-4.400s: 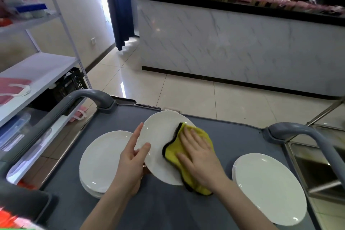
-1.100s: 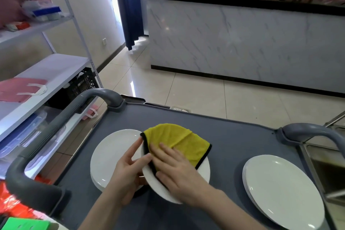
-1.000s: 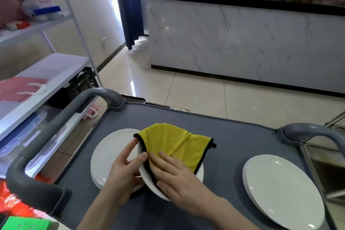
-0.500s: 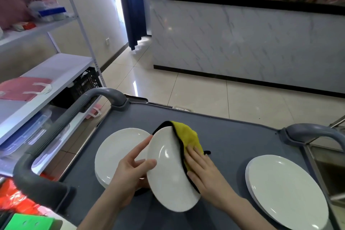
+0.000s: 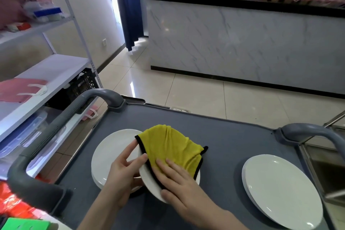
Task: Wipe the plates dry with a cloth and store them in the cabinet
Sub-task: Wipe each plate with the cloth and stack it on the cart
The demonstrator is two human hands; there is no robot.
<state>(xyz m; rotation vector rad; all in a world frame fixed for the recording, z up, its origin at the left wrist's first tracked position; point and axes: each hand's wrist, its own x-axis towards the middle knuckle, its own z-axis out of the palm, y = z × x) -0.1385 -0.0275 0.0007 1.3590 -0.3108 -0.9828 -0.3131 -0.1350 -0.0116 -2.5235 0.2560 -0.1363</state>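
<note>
My left hand grips the left rim of a white plate held just above the grey cart top. A yellow cloth with black edging is spread over most of that plate. My right hand lies flat on the cloth's near part and presses it onto the plate. A stack of white plates sits on the cart at the left, partly under my left hand. Another white plate stack rests at the cart's right.
Grey cart handles rise at the left and right. A white metal shelf rack with red bags and boxes stands left of the cart. A steel sink is at the right edge. A marble-fronted bar counter stands across the tiled floor.
Half a second ago the plate stood tilted on edge with the cloth bunched behind it. Now the plate lies flatter and the cloth is spread over its top under my right hand.
</note>
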